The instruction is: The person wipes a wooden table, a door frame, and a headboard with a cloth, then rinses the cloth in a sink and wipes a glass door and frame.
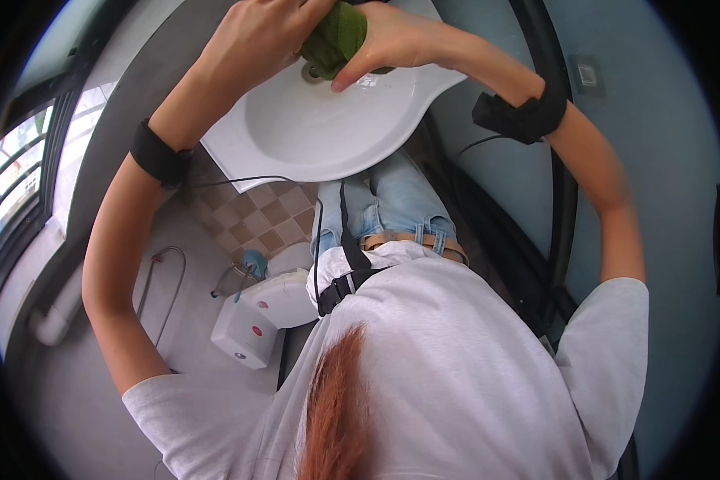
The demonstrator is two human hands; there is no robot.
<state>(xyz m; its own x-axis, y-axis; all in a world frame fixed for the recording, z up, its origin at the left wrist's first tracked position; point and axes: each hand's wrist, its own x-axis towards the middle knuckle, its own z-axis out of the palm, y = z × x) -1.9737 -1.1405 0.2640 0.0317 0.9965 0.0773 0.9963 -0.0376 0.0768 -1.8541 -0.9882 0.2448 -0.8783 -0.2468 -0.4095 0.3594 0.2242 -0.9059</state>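
Over the far part of a white washbasin (pixel 336 148), a bunched dark green cloth (pixel 340 40) is held between my two hands. My left hand (pixel 268 36) is closed on its left side, with the fingertips partly cut off by the top edge of the view. From the other side my right hand (pixel 400 38) grips it too, thumb pointing down along the cloth toward the basin. Some of the cloth hangs below my fingers near the round drain (pixel 310 74), partly covering that area. Each forearm wears a black strap.
A white toilet (pixel 248 324) stands on the left beyond a checkered tile floor (pixel 260 216). A barred window (pixel 20 172) is at the far left. Thin black cables run from the straps. A blue-grey wall with a switch (pixel 588 76) rises at the right.
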